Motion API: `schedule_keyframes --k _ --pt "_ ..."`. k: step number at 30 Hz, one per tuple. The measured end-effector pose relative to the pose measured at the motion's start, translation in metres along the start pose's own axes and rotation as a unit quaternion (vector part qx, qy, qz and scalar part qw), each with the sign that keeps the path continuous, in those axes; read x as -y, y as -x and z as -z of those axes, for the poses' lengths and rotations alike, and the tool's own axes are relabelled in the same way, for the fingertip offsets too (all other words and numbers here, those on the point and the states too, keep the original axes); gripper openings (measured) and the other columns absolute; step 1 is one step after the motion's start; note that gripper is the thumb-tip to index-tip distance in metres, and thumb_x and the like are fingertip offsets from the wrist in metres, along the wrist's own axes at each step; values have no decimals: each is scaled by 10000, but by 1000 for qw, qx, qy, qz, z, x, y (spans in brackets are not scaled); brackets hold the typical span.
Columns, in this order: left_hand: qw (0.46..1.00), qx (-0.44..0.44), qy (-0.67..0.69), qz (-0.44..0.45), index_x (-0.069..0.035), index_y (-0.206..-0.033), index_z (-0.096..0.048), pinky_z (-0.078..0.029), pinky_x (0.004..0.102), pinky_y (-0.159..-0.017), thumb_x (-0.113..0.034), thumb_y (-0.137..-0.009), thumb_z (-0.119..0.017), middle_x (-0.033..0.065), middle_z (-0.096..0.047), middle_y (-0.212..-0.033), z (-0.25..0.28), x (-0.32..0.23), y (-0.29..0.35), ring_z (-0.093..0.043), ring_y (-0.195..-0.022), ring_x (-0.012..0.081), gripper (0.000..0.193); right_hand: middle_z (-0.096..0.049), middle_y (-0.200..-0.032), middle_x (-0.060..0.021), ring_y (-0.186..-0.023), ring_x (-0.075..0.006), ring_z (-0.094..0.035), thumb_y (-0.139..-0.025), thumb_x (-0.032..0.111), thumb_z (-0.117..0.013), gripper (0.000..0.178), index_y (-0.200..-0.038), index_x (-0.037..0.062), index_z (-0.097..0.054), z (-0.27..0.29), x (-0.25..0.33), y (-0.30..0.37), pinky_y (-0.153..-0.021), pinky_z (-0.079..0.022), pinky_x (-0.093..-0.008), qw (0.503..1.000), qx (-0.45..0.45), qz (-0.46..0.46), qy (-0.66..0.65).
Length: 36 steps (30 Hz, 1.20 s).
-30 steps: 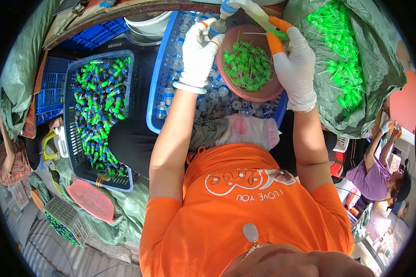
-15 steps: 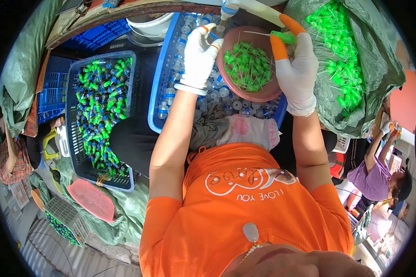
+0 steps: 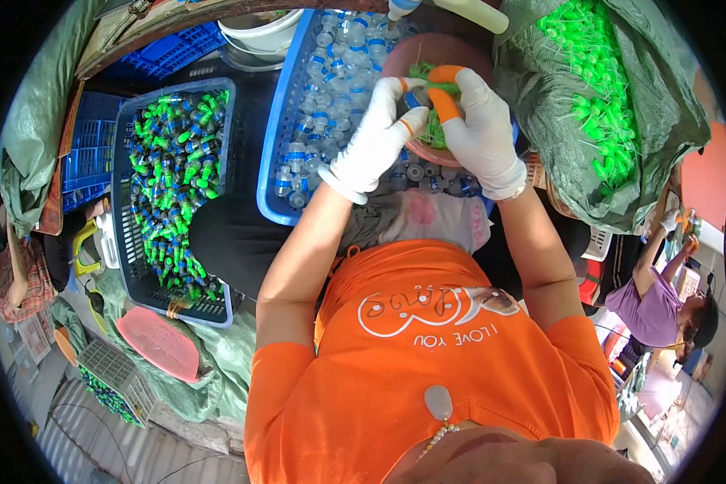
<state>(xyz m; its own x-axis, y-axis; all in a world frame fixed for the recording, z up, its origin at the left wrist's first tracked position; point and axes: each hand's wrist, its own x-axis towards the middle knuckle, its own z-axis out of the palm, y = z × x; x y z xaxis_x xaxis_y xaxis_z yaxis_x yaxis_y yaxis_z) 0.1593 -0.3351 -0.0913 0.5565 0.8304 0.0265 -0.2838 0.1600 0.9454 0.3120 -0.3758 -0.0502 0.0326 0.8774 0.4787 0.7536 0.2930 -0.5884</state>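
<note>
My left hand [image 3: 371, 153], in a white glove with orange-edged finger openings, grips a small blue-banded bottle [image 3: 412, 100] between thumb and fingers. Facing it, my right hand [image 3: 484, 133] wears a white glove with orange thumb and finger covers and pinches a green cap [image 3: 444, 86] at the bottle. Whether the cap sits in the bottle's mouth is hidden by my fingers. Beneath both hands is a reddish bowl [image 3: 395, 60] holding green caps with thin stems. A blue basket [image 3: 269, 173] full of small transparent blue-banded bottles [image 3: 331, 89] lies under and left of the bowl.
A dark blue crate [image 3: 227, 149] of green-capped bottles stands at left. Green stemmed caps [image 3: 597, 113] fill a grey-green sack [image 3: 532, 105] at right. A pale tube [image 3: 477, 11] and a blue-white nozzle [image 3: 402, 7] hang above the bowl. Other people work at both sides.
My left hand has moved from below the nozzle toward the right with the bottle. My right hand has come down and left with the green cap, so both meet over the bowl.
</note>
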Motion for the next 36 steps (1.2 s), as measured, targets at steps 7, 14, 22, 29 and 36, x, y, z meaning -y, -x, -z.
schedule_keyframes --k 7,14,22,29,36 --pt "905 -48 -319 -278 5 -1190 -467 -480 335 -825 11 -852 -618 147 -539 -1058 -18 18 8 -596 -887 248 371 -623 -800 -47 -632 -99 -543 -880 97 -653 195 -1048 19 -593 21 5 11 -600 -456 -240 895 92 -354 -255" --pt "972 34 -224 -65 4 -1172 -490 -480 347 -844 16 -836 -626 178 -533 -1080 -9 13 27 -584 -942 306 363 -606 -746 -85 -613 -135 -540 -885 120 -652 190 -1030 9 -600 34 -1 35 -591 -448 -255 968 156 -186 -64" --pt "938 16 -290 -191 23 -1127 -528 -482 387 -839 15 -802 -634 192 -562 -1026 -14 31 56 -578 -964 346 343 -632 -832 -133 -750 -221 -617 -904 182 -630 217 -1034 10 -611 24 -3 52 -685 -489 -322 915 271 -241 -174" --pt "727 -219 -634 -146 -16 -1041 -614 -459 419 -834 -52 -744 -682 163 -594 -980 82 -31 67 -580 -935 337 307 -634 -881 -82 -765 -145 -581 -890 140 -620 226 -1084 22 -614 14 -40 35 -690 -462 -282 968 180 -175 7" --pt "687 -216 -674 -163 -83 -909 -661 -426 428 -809 -111 -728 -686 110 -649 -864 94 14 44 -604 -869 313 185 -650 -1043 -211 -996 -359 -629 -871 180 -584 294 -1121 25 -587 -30 -101 5 -830 -487 -429 956 164 -209 123"
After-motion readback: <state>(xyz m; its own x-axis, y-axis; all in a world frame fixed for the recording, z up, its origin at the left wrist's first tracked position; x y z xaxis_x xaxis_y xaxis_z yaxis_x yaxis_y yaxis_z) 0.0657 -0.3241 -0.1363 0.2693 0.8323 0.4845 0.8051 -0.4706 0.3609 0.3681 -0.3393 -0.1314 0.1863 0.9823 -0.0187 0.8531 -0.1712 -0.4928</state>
